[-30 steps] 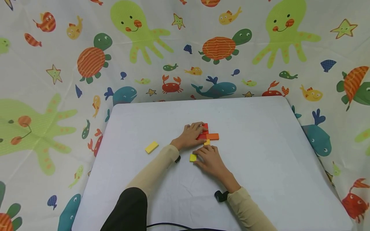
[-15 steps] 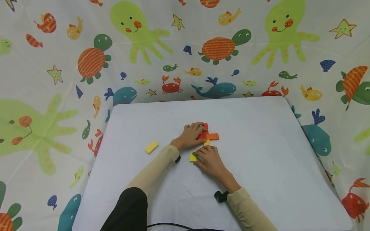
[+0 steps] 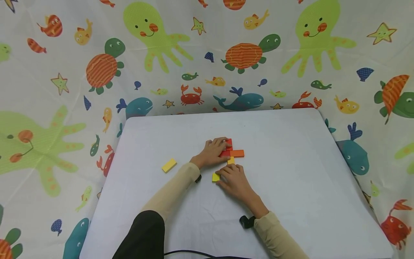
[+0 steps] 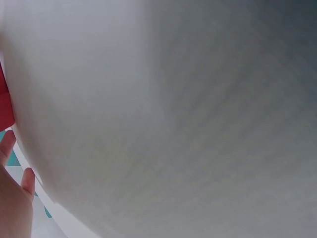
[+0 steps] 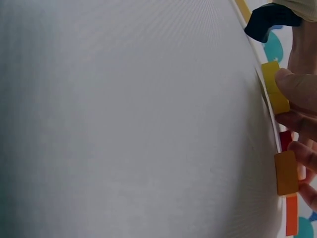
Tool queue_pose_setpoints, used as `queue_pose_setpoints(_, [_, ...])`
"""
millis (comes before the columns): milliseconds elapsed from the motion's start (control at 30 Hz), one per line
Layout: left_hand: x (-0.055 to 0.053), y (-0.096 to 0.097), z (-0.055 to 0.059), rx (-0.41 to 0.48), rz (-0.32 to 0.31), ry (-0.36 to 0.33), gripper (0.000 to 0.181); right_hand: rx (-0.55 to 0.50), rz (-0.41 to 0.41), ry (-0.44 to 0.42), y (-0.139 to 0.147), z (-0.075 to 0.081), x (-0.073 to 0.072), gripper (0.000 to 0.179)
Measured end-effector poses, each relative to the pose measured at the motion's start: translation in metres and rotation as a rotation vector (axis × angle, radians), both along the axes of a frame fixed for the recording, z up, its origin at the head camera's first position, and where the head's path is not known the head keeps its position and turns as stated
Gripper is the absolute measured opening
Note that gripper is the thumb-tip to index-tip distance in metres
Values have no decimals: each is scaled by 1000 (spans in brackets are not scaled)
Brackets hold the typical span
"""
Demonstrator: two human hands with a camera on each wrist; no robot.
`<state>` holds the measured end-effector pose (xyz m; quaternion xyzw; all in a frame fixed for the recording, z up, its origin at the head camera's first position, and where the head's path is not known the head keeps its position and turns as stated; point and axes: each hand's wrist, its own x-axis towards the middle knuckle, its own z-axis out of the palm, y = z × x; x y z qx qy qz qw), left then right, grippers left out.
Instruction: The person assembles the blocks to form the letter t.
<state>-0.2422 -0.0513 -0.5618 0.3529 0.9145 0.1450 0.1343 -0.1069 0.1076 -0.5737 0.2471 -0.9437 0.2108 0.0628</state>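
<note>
My left hand [image 3: 211, 153] lies spread over a small block layout, fingers reaching a red block [image 3: 230, 142] and thumb beside a yellow-orange block [image 3: 231, 160]. It partly covers a darker red block [image 3: 225, 153]; an orange block [image 3: 237, 153] lies to the right of that one. Just nearer, my right hand [image 3: 237, 182] pinches a yellow block [image 3: 215, 177] between thumb and finger. In the right wrist view the thumb presses on the yellow block [image 5: 270, 77], with other fingertips close to an orange block [image 5: 286, 173]. The left wrist view catches red [image 4: 6, 111] only at its edge.
Another yellow block [image 3: 169, 165] lies at a slant on the white table [image 3: 284, 162], left of the left hand. A sea-animal curtain [image 3: 207, 54] hangs behind and at both sides. A black cable [image 3: 191, 251] runs along the near side.
The yellow block by the right hand shows slightly more of its near side, as if tipped a little. Both hands and the other blocks stay put; the head view has shifted slightly.
</note>
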Motion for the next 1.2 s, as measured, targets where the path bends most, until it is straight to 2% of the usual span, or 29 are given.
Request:
queue_pose_setpoints(800, [0, -1, 2, 7, 1, -1, 68, -64, -72, -16, 19, 11, 14, 35])
queue_pose_setpoints(1200, [-1, -1, 2, 6, -5, 2, 68, -92, -119, 9, 34, 14, 23, 38])
